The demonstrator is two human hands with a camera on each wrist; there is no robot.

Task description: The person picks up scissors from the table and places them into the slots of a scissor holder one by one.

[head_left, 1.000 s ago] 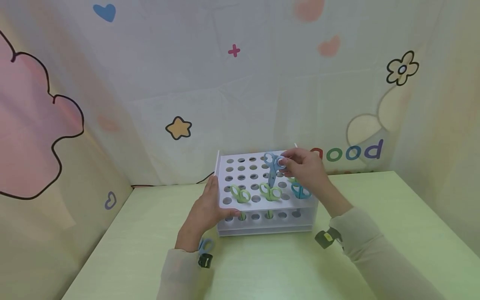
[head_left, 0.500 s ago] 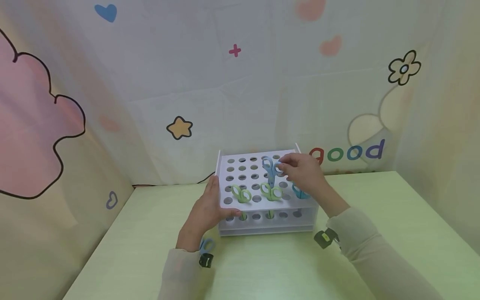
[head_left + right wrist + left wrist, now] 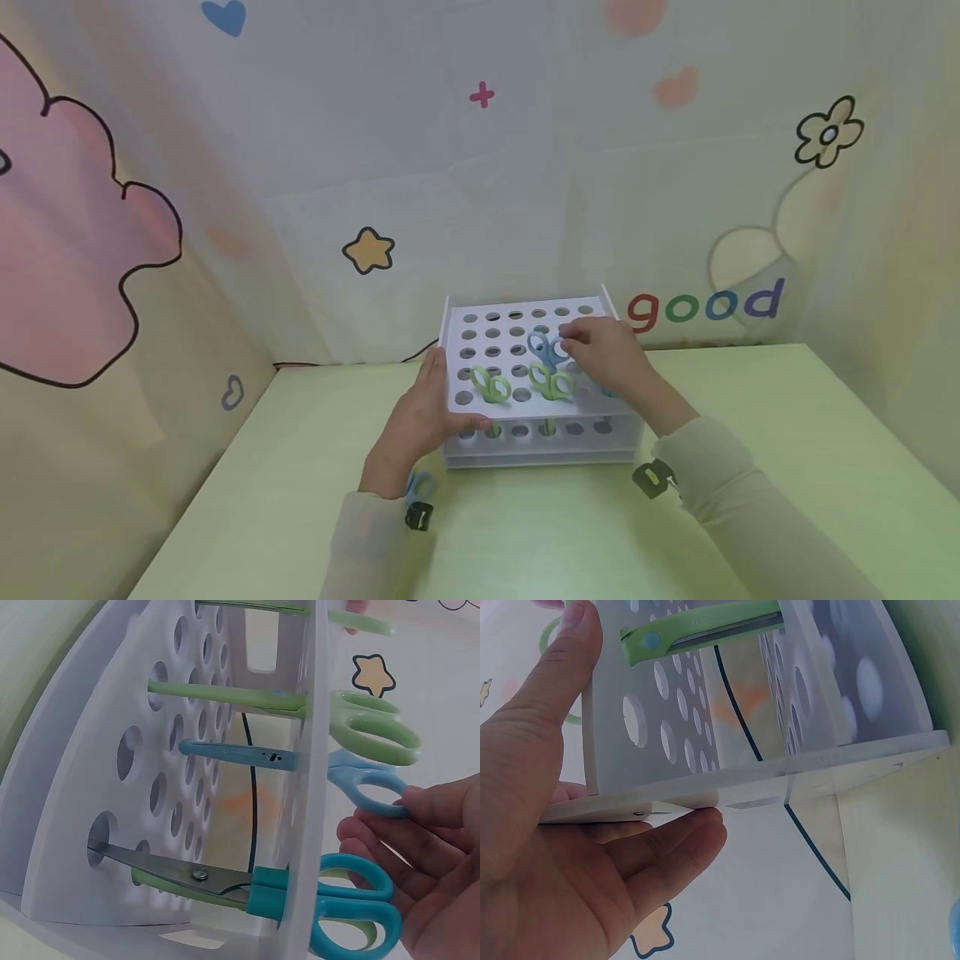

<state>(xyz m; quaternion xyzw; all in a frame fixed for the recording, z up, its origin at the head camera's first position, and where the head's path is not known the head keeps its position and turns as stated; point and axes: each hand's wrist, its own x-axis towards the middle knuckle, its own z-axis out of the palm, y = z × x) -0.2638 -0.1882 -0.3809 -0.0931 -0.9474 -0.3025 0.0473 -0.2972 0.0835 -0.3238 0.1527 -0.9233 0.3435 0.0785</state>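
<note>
A white rack [image 3: 525, 412] with rows of round holes stands on the table. My left hand [image 3: 408, 425] grips its left side, thumb over the front edge, fingers along the side panel. My right hand [image 3: 611, 354] pinches one handle loop of light blue scissors [image 3: 551, 350]. Their blades pass through the top plate, and the tip is at a lower-plate hole in the right wrist view. Two green scissors [image 3: 491, 385] stand in the front holes. Teal scissors [image 3: 270, 892] with metal blades stand at the right, another green pair [image 3: 172, 889] behind them, mostly hidden in the head view.
Another pair of light blue scissors [image 3: 422, 483] lies on the table [image 3: 510, 533], partly hidden by my left wrist. A patterned curtain [image 3: 495, 192] hangs right behind the rack. A dark cable [image 3: 300, 364] runs along the table's back edge.
My right hand has lowered the light blue scissors into a hole behind the front green pair; their handles now sit close above the top plate. The left hand keeps its grip on the rack.
</note>
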